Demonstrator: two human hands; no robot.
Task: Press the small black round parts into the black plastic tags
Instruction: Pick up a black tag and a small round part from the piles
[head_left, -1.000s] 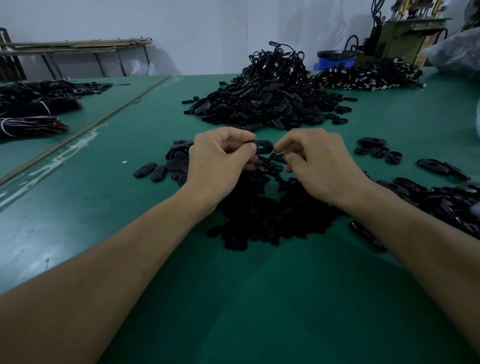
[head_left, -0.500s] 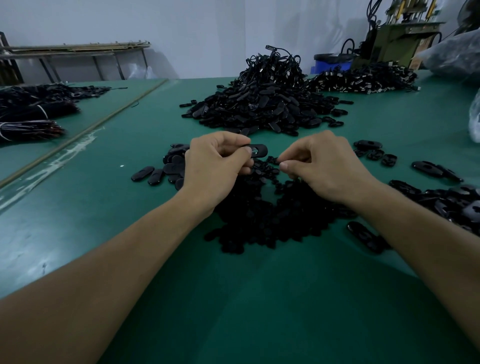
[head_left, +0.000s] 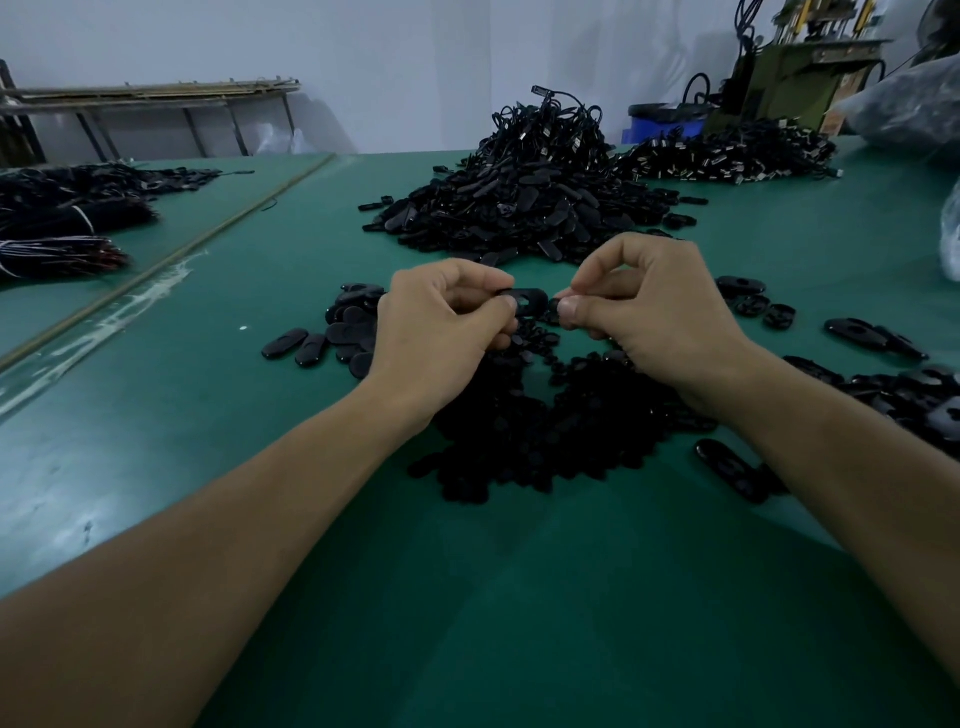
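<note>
My left hand (head_left: 441, 332) pinches an oval black plastic tag (head_left: 531, 300), my right hand (head_left: 655, 312) a small black round part (head_left: 554, 306); misaligned, it may skid off.

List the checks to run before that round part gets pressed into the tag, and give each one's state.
1. The left hand grips the tag: ok.
2. The hole in the tag is uncovered and faces the camera: ok.
3. The right hand pinches a round part: ok.
4. The round part is over the hole: not ok, it sits beside the tag's end.
5. The round part is turned the right way: cannot tell, too small.
</note>
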